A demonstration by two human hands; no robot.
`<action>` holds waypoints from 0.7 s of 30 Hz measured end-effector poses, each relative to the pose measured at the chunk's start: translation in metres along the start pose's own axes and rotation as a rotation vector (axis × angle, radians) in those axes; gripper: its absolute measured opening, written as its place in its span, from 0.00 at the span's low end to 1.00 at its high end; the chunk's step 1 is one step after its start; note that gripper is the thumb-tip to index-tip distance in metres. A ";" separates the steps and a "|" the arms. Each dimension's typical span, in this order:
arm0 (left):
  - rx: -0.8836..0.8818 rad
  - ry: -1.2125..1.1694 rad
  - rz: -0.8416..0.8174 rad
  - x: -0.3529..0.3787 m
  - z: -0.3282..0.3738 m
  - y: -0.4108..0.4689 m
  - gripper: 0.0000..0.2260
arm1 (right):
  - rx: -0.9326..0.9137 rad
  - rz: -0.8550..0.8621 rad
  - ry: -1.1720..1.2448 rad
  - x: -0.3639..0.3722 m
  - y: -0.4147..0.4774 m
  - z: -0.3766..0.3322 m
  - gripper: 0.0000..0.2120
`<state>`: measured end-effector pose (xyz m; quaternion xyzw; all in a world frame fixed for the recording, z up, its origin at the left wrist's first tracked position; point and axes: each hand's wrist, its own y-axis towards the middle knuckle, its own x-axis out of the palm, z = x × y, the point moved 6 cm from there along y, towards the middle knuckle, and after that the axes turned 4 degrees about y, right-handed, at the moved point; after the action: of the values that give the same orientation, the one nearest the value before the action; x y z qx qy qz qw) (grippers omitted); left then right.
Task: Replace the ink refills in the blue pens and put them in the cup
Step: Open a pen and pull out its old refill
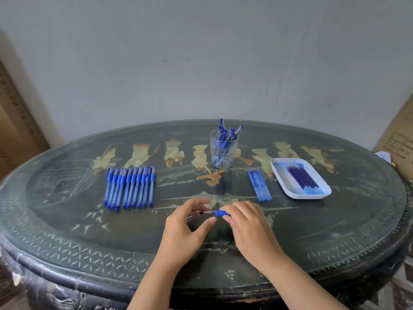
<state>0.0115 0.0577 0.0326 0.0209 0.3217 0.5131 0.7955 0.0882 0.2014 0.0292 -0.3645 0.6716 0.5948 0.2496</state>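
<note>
You are mid-swap on one pen [220,213], held low over the near middle of the surface [67,231]. Your right hand [248,227] grips its blue sleeve and your left hand [186,224] pinches at the tip end. Next, probably, seat the tip squarely, then carry it to the cup [224,151] at the far side. An open lane runs there between the row of pens [129,189] and the loose refills [259,185].

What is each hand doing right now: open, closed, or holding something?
Left hand: pinches the tip end of the blue pen.
Right hand: grips the same pen by its rubber sleeve.
</note>
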 end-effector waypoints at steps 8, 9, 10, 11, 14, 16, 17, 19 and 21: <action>-0.012 0.012 0.035 -0.004 0.005 -0.001 0.13 | 0.003 0.010 -0.019 -0.001 0.000 0.000 0.11; -0.014 -0.004 0.026 -0.004 0.004 -0.001 0.13 | 0.003 0.012 -0.022 -0.001 0.000 0.000 0.11; -0.008 -0.012 0.024 -0.004 0.004 -0.001 0.11 | 0.002 0.007 -0.028 -0.001 0.000 0.000 0.11; -0.002 -0.008 0.029 -0.004 0.004 0.000 0.07 | 0.001 0.000 -0.032 0.000 0.000 0.000 0.11; -0.031 -0.019 0.070 -0.006 0.004 0.000 0.06 | -0.002 -0.002 -0.042 0.001 -0.001 0.001 0.10; -0.053 -0.026 0.090 -0.006 0.005 0.001 0.10 | -0.003 0.013 -0.041 0.000 -0.001 0.000 0.11; -0.058 -0.026 0.096 -0.006 0.006 0.001 0.10 | -0.005 0.018 -0.041 0.000 -0.001 0.000 0.11; -0.070 -0.029 0.110 -0.006 0.005 0.000 0.10 | -0.008 0.025 -0.045 -0.001 -0.001 0.000 0.11; -0.083 -0.043 0.126 -0.007 0.002 0.000 0.10 | -0.005 0.030 -0.041 -0.001 0.000 0.000 0.11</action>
<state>0.0105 0.0523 0.0381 0.0193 0.2810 0.5743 0.7687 0.0889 0.2016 0.0296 -0.3429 0.6702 0.6075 0.2533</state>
